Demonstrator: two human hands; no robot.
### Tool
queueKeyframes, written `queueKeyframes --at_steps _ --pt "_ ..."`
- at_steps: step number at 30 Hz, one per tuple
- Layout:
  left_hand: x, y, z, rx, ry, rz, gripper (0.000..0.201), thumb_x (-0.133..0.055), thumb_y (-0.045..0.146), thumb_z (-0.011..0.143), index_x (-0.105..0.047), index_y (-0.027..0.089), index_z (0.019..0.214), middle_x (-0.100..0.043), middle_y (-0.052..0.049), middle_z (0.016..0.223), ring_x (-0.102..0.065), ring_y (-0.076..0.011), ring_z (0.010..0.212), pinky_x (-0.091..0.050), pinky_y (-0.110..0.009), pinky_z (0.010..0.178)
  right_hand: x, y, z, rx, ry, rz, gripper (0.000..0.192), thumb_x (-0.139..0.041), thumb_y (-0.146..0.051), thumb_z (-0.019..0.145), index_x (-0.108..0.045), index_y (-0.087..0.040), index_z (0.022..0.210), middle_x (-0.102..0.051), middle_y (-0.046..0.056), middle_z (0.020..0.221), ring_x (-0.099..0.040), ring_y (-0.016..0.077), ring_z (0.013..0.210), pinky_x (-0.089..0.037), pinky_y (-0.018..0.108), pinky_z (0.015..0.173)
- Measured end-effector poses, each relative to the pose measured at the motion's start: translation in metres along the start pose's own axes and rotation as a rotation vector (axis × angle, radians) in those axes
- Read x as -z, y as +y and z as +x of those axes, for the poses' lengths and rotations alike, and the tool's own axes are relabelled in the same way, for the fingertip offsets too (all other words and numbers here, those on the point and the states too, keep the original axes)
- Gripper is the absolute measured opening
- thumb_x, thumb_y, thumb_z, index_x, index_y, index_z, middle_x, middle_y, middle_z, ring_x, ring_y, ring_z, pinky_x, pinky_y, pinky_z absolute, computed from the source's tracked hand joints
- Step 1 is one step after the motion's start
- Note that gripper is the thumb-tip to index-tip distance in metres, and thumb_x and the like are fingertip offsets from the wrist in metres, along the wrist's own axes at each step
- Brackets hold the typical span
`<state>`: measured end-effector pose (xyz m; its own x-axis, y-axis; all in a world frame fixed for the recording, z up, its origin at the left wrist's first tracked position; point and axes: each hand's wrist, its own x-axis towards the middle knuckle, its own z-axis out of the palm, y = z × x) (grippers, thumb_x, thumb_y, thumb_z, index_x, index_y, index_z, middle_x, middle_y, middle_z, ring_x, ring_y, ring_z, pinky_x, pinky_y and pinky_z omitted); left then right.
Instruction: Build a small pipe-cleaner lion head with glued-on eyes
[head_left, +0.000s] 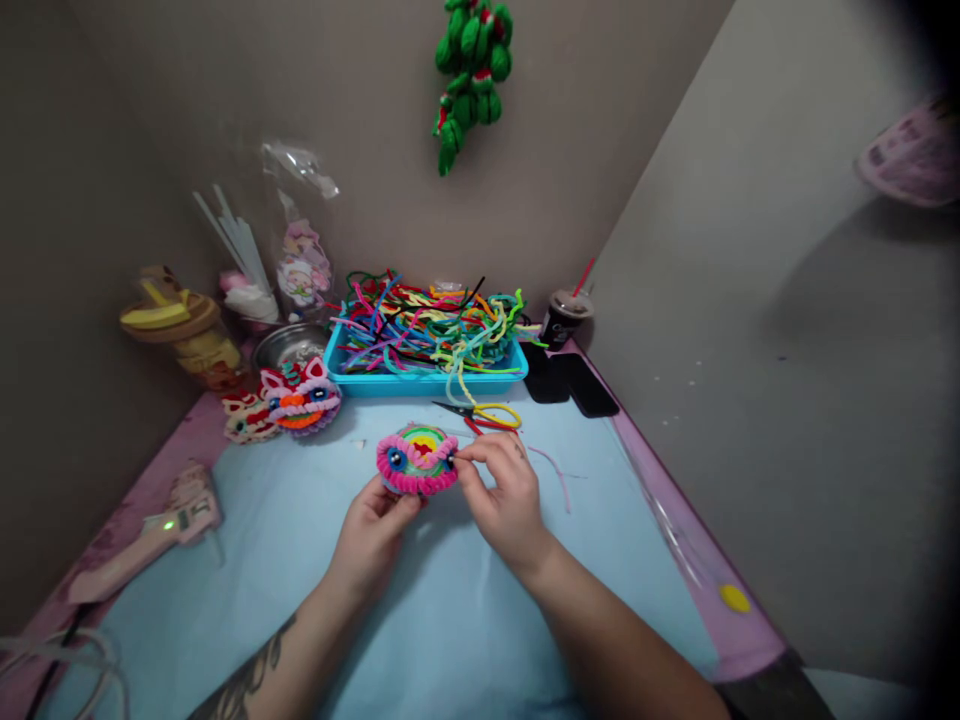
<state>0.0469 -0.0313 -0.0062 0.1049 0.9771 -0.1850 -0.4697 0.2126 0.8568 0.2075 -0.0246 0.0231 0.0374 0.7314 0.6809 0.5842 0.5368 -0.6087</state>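
Got the fuzzy face (417,462) mid-table, just off the blue mat (465,620). My left hand (373,532) cups it from below, fingers curled round its pink rim. Right hand (501,492) pinched shut on its right edge w/ thumb & forefinger. Scissors (480,415) just behind, near the blue tray (424,382) of pipe cleaners at the back edge. Glue gun (150,535) by the left edge
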Motion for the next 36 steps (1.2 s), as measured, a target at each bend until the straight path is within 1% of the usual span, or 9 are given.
queueKeyframes --at_steps 5,13,19,25,30,32,36 --pt "-0.0002 0.0004 0.0000 -0.010 0.000 0.007 0.032 -0.081 0.026 0.061 -0.072 0.018 0.091 -0.071 -0.006 0.092 -0.060 -0.0166 0.082 -0.047 -0.025 0.075 0.0007 -0.0014 0.0007 -0.013 -0.014 0.002 0.010 -0.053 -0.013 0.084 -0.059 -0.019 0.079 -0.059 0.003 0.077 -0.054 0.0175 0.077 -0.043 0.034 0.074" --pt "-0.0020 0.0021 -0.0004 -0.028 0.007 0.011 0.032 -0.081 0.024 0.060 -0.072 0.018 0.090 -0.072 -0.005 0.091 -0.060 -0.0163 0.081 -0.046 -0.025 0.076 0.0004 -0.0027 0.0007 -0.033 -0.019 0.028 0.011 -0.053 -0.012 0.084 -0.059 -0.019 0.079 -0.058 0.003 0.077 -0.054 0.0176 0.078 -0.044 0.033 0.074" --pt "-0.0014 0.0021 -0.0007 -0.015 0.020 0.016 0.032 -0.081 0.024 0.060 -0.072 0.017 0.090 -0.072 -0.005 0.088 -0.060 -0.0152 0.078 -0.046 -0.024 0.074 -0.0014 -0.0011 -0.0019 -0.063 -0.031 0.061 0.011 -0.053 -0.012 0.085 -0.060 -0.019 0.081 -0.058 0.003 0.079 -0.054 0.0173 0.080 -0.044 0.033 0.076" --pt "-0.0008 0.0002 0.0005 -0.016 0.024 0.025 0.030 -0.080 0.026 0.061 -0.072 0.017 0.088 -0.072 -0.005 0.086 -0.060 -0.0152 0.076 -0.047 -0.025 0.074 -0.0004 -0.0022 -0.0001 -0.034 -0.024 0.039 0.010 -0.053 -0.013 0.085 -0.061 -0.019 0.081 -0.060 0.003 0.078 -0.054 0.0179 0.079 -0.044 0.034 0.075" --pt "0.0001 -0.0003 0.0010 -0.030 0.014 0.051 0.031 -0.079 0.025 0.063 -0.071 0.017 0.092 -0.072 -0.006 0.091 -0.060 -0.0173 0.082 -0.046 -0.026 0.077 -0.0002 -0.0011 0.0011 -0.003 -0.038 0.004 0.011 -0.054 -0.014 0.085 -0.062 -0.020 0.081 -0.061 0.003 0.078 -0.054 0.0178 0.079 -0.045 0.033 0.075" --pt "-0.0002 0.0005 0.0010 -0.025 0.010 0.039 0.031 -0.079 0.025 0.063 -0.071 0.018 0.092 -0.072 -0.005 0.092 -0.060 -0.0163 0.081 -0.046 -0.025 0.076 0.0004 -0.0008 0.0010 -0.005 -0.031 0.003 0.011 -0.055 -0.014 0.085 -0.063 -0.020 0.081 -0.061 0.003 0.078 -0.055 0.0177 0.079 -0.045 0.033 0.075" --pt "-0.0014 0.0034 0.0019 -0.002 0.030 -0.009 0.031 -0.080 0.026 0.061 -0.071 0.018 0.089 -0.072 -0.004 0.087 -0.060 -0.0153 0.077 -0.046 -0.024 0.074 0.0017 -0.0009 0.0005 -0.012 0.016 0.007 0.011 -0.055 -0.014 0.085 -0.064 -0.020 0.081 -0.062 0.003 0.078 -0.056 0.0175 0.077 -0.045 0.034 0.075"
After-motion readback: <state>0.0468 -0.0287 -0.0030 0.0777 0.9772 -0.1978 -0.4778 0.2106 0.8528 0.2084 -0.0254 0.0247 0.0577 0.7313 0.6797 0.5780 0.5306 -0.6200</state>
